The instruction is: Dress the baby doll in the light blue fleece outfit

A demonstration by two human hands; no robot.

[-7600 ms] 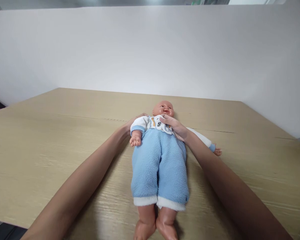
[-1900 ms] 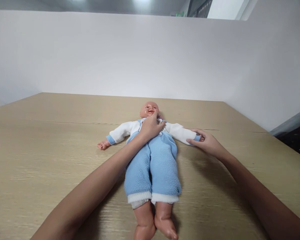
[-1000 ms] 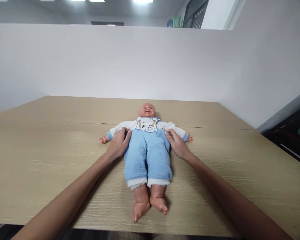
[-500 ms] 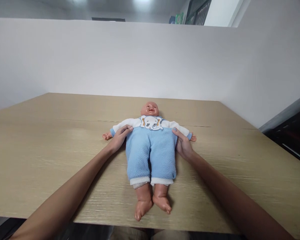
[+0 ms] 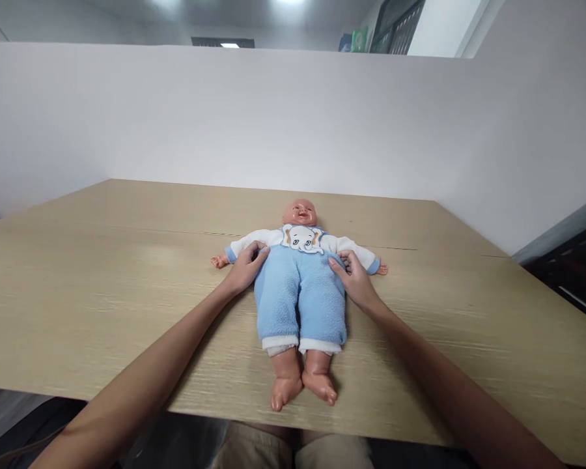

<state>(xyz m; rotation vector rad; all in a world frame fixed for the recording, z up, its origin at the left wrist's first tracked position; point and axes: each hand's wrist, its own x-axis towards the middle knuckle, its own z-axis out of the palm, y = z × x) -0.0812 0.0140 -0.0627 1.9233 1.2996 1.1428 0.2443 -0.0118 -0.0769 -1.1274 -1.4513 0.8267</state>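
A baby doll (image 5: pixel 300 213) lies on its back on the table, head toward the far wall, bare feet toward me, arms spread. It wears light blue fleece trousers (image 5: pixel 278 293) and a white top (image 5: pixel 258 238) with blue cuffs and an elephant face (image 5: pixel 301 239) on the chest. My left hand (image 5: pixel 248 264) pinches the trousers' waist on the left side, thumb on the cloth. On the right side my right hand (image 5: pixel 354 277) grips the waist edge between thumb and bent fingers. The fingertips of both hands are partly hidden by cloth.
The wooden table (image 5: pixel 102 293) has a thin seam across it. A white partition (image 5: pixel 273 117) rises behind its far edge. Dark objects (image 5: pixel 571 273) stand beyond the right edge. My lap (image 5: pixel 258 449) is below the near edge.
The view has shifted slightly, so the doll appears a little to the right. My right fingers have curled up over the trousers' waist edge; the left hand keeps its place at the waist.
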